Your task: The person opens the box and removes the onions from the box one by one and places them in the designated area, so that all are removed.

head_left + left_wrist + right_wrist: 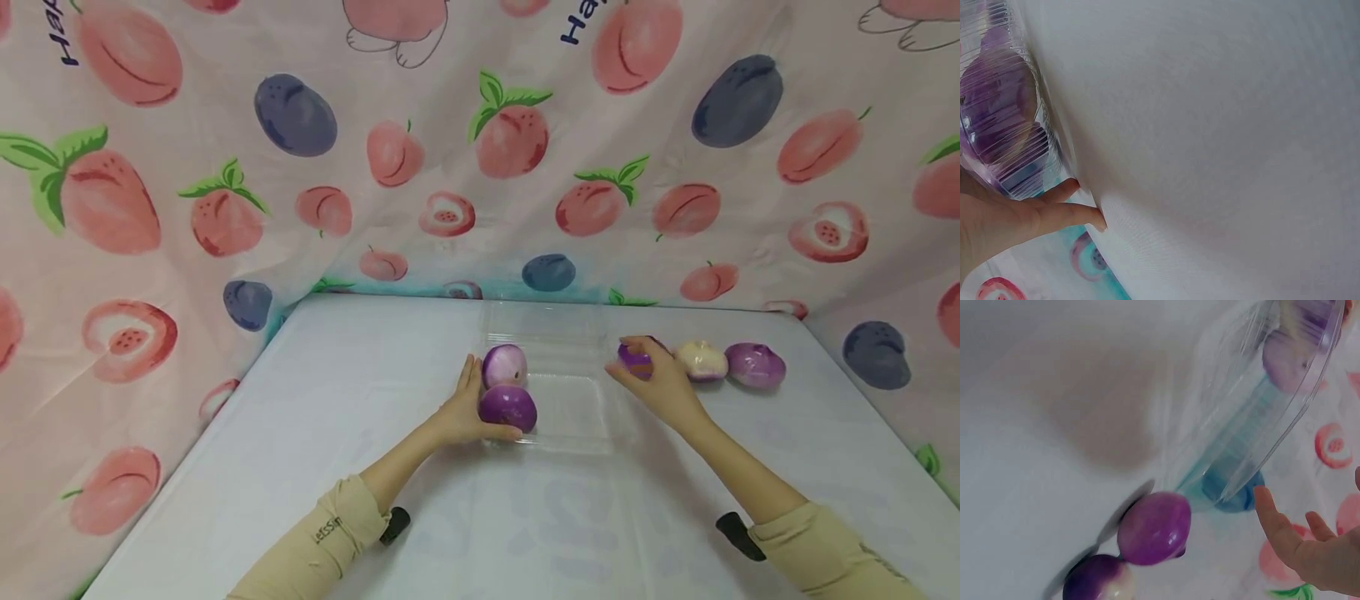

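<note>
A clear plastic container [573, 408] lies on the table with its lid [547, 321] folded back. Inside its left part are two purple onions, a paler one [504, 367] at the back and a darker one [508, 408] in front. My left hand [459, 414] rests against the container's left side, fingers straight and thumb along the front edge. To the right of the container my right hand [656, 379] hovers over another purple onion [636, 358]. In the right wrist view its fingers [1279, 534] are spread, apart from the purple onion [1154, 528] on the table.
Right of that onion, a pale onion with purple patches [701, 361] and a further purple onion [756, 365] stand in a row. A white cloth covers the table [360, 358]. Behind it hangs a fruit-printed curtain [450, 167].
</note>
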A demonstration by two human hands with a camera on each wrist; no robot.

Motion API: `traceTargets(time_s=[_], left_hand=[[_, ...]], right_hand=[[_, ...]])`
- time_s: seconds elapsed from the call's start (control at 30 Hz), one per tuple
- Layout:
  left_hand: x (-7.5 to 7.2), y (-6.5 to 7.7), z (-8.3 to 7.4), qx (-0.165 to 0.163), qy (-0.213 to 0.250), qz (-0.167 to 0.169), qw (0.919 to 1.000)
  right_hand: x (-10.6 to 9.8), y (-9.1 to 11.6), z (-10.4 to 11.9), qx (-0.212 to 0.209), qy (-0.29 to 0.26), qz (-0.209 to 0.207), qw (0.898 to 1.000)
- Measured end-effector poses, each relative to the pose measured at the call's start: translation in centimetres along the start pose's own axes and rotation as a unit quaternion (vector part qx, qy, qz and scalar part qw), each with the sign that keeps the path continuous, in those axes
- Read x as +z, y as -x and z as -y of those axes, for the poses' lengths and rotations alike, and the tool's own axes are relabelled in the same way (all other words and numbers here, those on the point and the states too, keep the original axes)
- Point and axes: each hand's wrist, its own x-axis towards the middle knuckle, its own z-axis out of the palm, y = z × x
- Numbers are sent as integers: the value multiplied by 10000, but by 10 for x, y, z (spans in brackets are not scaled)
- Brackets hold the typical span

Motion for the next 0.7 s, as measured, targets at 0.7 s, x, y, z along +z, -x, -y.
traceTargets(time_s=[0.7], left_hand=[[1,1,-2,-20,42,5,10000]], right_hand=[[44,-16,22,1902,-1999,2167,9364]])
